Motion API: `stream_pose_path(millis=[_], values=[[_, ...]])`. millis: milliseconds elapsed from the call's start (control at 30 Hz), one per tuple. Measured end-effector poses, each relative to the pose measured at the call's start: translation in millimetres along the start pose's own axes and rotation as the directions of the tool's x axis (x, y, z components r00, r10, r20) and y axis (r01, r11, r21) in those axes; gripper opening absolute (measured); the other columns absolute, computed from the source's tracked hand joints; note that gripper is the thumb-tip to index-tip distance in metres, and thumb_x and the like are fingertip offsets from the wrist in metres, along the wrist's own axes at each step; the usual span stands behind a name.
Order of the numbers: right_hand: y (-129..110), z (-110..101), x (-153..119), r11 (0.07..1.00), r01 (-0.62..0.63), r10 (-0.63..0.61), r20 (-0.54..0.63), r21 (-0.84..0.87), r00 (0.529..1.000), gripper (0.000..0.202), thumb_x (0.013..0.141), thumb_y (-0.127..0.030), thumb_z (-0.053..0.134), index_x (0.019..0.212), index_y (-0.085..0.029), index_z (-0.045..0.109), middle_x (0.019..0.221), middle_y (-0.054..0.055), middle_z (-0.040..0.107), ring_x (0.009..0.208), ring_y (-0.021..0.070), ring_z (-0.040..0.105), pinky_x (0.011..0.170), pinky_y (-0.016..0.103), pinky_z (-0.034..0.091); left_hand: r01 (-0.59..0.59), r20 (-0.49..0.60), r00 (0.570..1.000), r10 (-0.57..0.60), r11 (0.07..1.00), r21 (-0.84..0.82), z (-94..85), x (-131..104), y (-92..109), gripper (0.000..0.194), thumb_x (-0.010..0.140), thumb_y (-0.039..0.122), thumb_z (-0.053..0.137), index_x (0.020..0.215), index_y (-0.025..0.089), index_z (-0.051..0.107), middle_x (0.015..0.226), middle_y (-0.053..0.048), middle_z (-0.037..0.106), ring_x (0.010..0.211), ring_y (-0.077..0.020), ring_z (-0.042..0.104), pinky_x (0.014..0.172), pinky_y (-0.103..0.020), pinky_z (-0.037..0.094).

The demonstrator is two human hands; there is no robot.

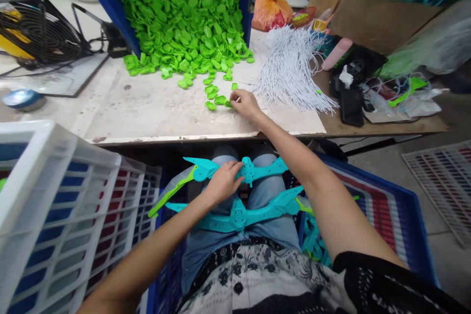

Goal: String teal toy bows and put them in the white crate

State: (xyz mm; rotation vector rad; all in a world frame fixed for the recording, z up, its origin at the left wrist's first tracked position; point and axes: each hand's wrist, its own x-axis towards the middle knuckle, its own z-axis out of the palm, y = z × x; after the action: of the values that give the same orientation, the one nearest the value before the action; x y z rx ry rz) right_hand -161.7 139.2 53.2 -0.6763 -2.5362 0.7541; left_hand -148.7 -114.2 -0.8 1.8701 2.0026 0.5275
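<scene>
My left hand (225, 180) rests on my lap, its fingers wrapped over the upper turquoise plastic piece (259, 171), a long winged shape with a hub in the middle. A lime-green and clear blade (172, 189) sticks out from its left end. Nearer my belly, across my thighs, lies a second such turquoise piece (239, 215). On the table, my right hand (246, 103) pinches a small bright green plastic piece (228, 104) between thumb and fingertips. Several loose green pieces (211, 91) lie beside it, spilling from a big heap (191, 29).
A blue bin (253, 5) lies tipped behind the heap. White strings (290, 68) lie to its right, near a black phone (351, 107) and a cardboard box (368, 17). A white crate (73, 196) stands left, a blue crate (415, 225) right, a fan (40, 29) back left.
</scene>
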Motion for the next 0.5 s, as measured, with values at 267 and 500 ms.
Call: stream_pose_path(millis=[267,500], values=[[54,-50,-50,0.993,-0.107,0.097,-0.17,-0.05,0.981,0.03,0.078,-0.015,0.045,0.102,-0.015,0.062,0.086,0.004,0.066,0.076,0.0153,0.056,0.075,0.026,0.04,0.161,0.113,0.983,-0.143,0.972,-0.17,5.3,35,1,0.057,0.084,0.036,0.057,0.134,0.011,0.046,0.12,-0.016,0.062,0.106,-0.029,0.061,0.089,-0.038,0.05],[57,-47,-50,0.998,-0.064,0.064,-0.127,0.006,0.99,0.031,0.077,-0.016,0.042,0.095,-0.013,0.067,0.08,0.004,0.066,0.072,0.0153,0.055,0.074,0.026,0.04,0.153,-0.263,0.891,-0.37,0.79,-0.593,-34.9,97,1,0.04,0.087,0.032,0.047,0.123,0.014,0.054,0.097,-0.007,0.069,0.079,-0.0169,0.067,0.068,-0.027,0.055]])
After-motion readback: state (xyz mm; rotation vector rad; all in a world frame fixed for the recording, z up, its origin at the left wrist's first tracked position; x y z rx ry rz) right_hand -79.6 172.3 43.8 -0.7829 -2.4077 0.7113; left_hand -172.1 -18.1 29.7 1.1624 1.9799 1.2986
